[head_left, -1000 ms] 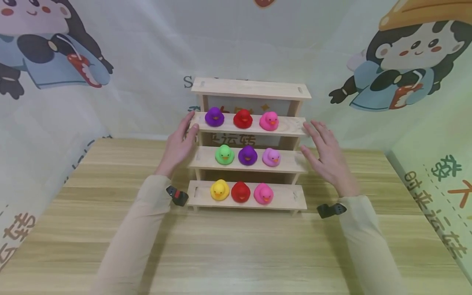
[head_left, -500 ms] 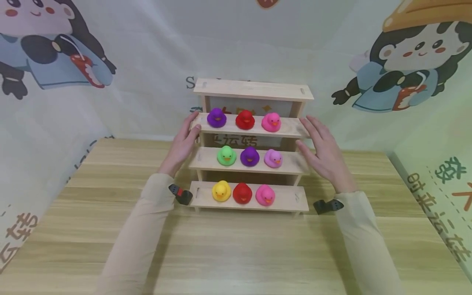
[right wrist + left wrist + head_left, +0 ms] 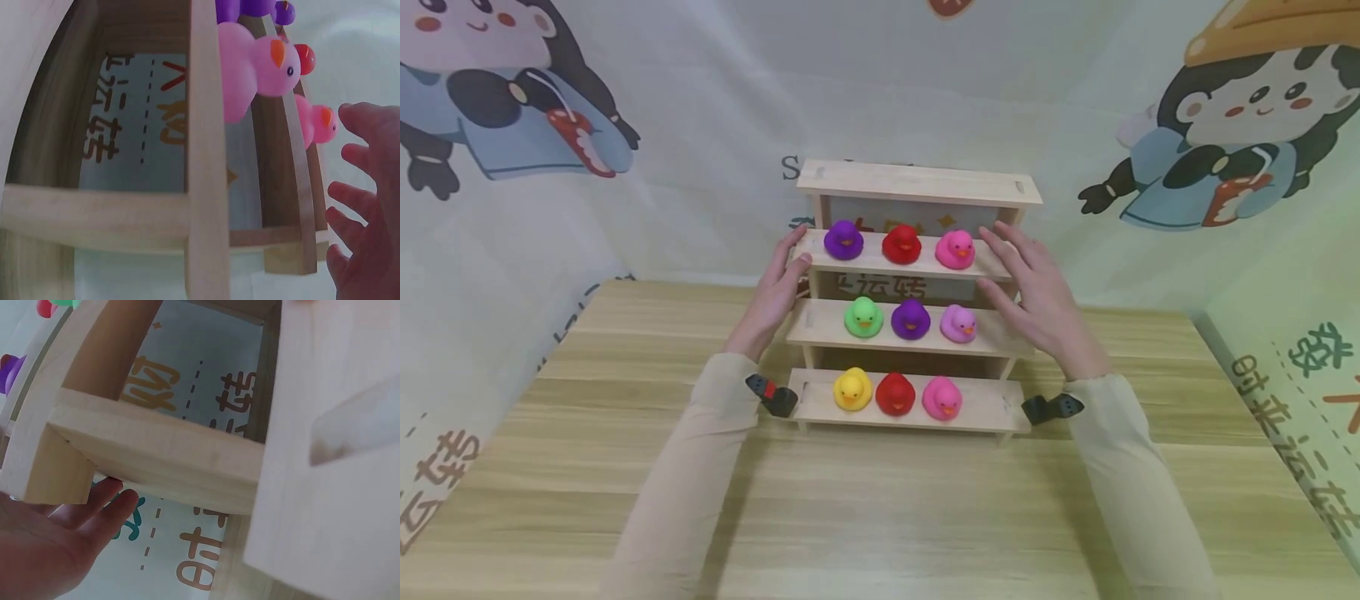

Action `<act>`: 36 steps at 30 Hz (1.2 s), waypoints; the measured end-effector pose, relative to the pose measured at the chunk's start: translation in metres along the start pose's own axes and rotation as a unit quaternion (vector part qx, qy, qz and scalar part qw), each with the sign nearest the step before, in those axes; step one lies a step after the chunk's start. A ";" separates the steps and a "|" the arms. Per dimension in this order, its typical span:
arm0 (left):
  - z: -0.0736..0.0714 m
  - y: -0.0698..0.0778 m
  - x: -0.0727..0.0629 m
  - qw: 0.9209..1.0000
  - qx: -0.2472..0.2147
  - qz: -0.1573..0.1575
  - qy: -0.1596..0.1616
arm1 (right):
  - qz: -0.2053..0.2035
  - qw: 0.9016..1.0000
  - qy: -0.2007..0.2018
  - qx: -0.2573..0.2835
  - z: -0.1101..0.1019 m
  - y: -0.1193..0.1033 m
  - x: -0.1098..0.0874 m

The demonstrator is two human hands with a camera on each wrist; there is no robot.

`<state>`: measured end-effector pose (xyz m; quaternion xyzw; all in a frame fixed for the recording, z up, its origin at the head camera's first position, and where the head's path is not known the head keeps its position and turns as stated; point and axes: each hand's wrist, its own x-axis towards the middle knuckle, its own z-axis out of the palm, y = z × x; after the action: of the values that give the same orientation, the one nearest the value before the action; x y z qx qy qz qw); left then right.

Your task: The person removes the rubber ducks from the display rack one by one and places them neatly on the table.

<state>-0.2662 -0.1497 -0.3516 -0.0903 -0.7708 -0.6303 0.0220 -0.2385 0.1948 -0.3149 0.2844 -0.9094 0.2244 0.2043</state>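
A stepped wooden display rack (image 3: 917, 185) carries rubber ducks on its three lower shelves. My left hand (image 3: 769, 298) holds the left end of the second shelf from the top, thumb at the front edge and fingers toward the back. In the left wrist view, the left fingers (image 3: 103, 515) lie against the rack's side, partly hidden by wood. My right hand (image 3: 1037, 296) hovers over that shelf's right end with fingers spread, fingertips close to a pink duck (image 3: 956, 249). Nothing is in its grasp. Beside that duck sit a red duck (image 3: 902, 244) and a purple duck (image 3: 844, 240).
Green (image 3: 863, 317), purple (image 3: 911, 319) and light pink ducks (image 3: 958, 323) stand on the shelf below. The lowest shelf bears yellow (image 3: 852, 389), red (image 3: 896, 394) and pink ducks (image 3: 942, 398). A printed cloth (image 3: 880, 92) hangs behind the wooden table (image 3: 880, 508).
My right hand has moved left, from beside the rack to over the shelf's right end near the pink duck. The left hand keeps its place on the shelf. The ducks stand as before.
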 end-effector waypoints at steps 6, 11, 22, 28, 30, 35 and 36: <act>-0.001 0.000 0.000 1.000 0.029 0.004 0.005 | -0.018 0.999 0.012 0.033 0.005 -0.006 0.013; -0.002 0.000 -0.001 1.000 0.018 -0.009 -0.008 | 0.009 0.998 -0.001 0.066 0.008 -0.013 0.021; 0.001 0.033 -0.020 0.999 0.000 -0.031 -0.027 | 0.013 0.991 0.030 0.127 0.020 -0.016 0.026; 0.002 0.034 -0.021 0.999 -0.003 -0.030 -0.026 | 0.005 0.987 0.054 0.150 0.021 -0.015 0.025; 0.002 0.033 -0.020 0.999 -0.002 -0.026 -0.026 | 0.004 0.986 0.059 0.155 0.021 -0.015 0.024; 0.000 0.015 -0.009 1.000 -0.005 -0.021 -0.021 | 0.003 0.985 0.069 0.159 0.020 -0.014 0.022; -0.001 0.011 -0.007 1.000 -0.004 -0.021 -0.020 | 0.003 0.985 0.071 0.159 0.020 -0.014 0.021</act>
<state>-0.2578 -0.1491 -0.3417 -0.0871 -0.7701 -0.6320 -0.0066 -0.2507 0.1650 -0.3164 0.2943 -0.8460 0.3866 0.2196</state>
